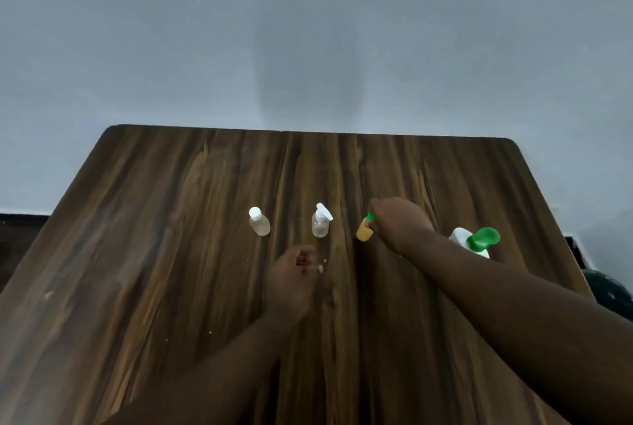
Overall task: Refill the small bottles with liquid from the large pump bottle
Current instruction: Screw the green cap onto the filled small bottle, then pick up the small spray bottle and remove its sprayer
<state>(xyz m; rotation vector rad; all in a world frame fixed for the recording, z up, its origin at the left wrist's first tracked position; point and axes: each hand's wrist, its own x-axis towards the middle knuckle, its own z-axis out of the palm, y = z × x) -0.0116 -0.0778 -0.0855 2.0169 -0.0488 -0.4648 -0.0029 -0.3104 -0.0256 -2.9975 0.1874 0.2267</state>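
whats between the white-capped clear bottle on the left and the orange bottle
In the head view, a small clear pump bottle stands upright between the white-capped bottle and the orange bottle, apart from both.

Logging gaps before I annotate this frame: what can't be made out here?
All in the head view.
Right hand gripping the orange bottle hides its cap: fastened or loose is unclear.
Right forearm covers the large white bottle's lower body.
Clear capped bottle and clear pump bottle: fill levels too small and blurred.
Left hand: curled fingers hide whether it holds anything.
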